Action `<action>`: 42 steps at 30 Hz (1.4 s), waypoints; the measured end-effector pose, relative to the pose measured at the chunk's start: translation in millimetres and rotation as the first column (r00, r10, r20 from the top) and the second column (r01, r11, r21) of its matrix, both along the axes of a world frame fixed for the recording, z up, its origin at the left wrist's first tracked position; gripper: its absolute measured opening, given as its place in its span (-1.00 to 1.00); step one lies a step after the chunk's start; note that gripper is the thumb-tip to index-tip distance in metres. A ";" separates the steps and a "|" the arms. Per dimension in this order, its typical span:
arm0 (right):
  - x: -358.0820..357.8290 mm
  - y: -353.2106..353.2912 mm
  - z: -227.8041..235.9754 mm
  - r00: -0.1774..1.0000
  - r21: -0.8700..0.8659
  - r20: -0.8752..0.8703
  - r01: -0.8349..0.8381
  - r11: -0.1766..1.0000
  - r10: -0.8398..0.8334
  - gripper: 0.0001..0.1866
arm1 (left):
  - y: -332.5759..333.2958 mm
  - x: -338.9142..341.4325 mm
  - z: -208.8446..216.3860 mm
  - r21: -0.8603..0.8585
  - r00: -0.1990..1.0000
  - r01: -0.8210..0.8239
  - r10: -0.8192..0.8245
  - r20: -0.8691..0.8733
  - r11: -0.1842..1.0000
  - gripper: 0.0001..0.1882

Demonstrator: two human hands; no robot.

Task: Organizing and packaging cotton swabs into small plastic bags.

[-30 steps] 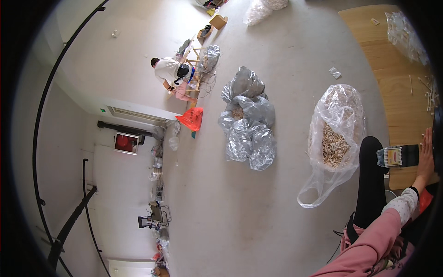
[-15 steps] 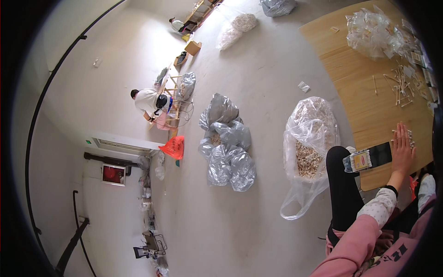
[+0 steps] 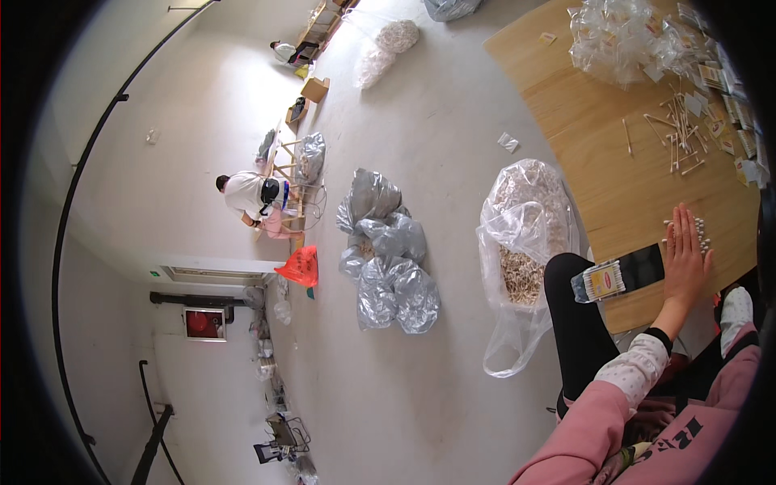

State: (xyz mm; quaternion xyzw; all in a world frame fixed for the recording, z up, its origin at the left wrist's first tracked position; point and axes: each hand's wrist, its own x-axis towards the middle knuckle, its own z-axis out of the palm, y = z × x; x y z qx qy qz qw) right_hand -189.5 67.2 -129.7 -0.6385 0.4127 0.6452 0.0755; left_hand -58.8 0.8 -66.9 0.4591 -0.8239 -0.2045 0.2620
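My left hand (image 3: pixel 685 257) lies flat, palm down, on the wooden table (image 3: pixel 558 89), its fingers straight and together. White-tipped cotton swabs (image 3: pixel 702 232) stick out from under both sides of it. Left of the hand is a black flat rectangular piece (image 3: pixel 644 268). A clear pack of cotton swabs (image 3: pixel 606 280) with a yellow label rests at that piece's left end, by the table edge. Farther up the table are loose cotton swabs (image 3: pixel 681 133), scattered in a pile. My right sleeve shows at the lower right, but the hand itself is out of sight.
Clear empty-looking bags (image 3: pixel 618 36) heap on the table's far part, with packed swabs (image 3: pixel 740 113) at the right. A large clear sack of swabs (image 3: pixel 529 234) stands on the floor beside my knee. Grey sacks (image 3: pixel 392 250) are farther left. Another person (image 3: pixel 250 194) works by the wall.
The whole view has shifted, so the table and hand appear farther left. My left hand stays flat over the swabs; the pack and black piece lie as before.
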 end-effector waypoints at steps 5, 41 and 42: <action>12.7 9.6 -7.5 0.974 0.151 0.208 0.053 0.987 -0.084 -0.38 | 12.0 -1.3 2.5 -0.053 1.000 -0.001 -0.001 -0.031 0.999 -0.08; 57.1 -55.3 116.1 -0.533 0.792 0.345 0.607 0.065 0.772 -0.57 | -25.2 83.7 64.6 0.435 0.700 0.051 0.279 -0.658 0.899 -0.31; 62.8 -48.0 114.6 -0.560 0.795 0.357 0.603 0.072 0.748 -0.52 | -24.9 81.2 64.5 0.417 0.686 0.070 0.260 -0.679 0.906 -0.30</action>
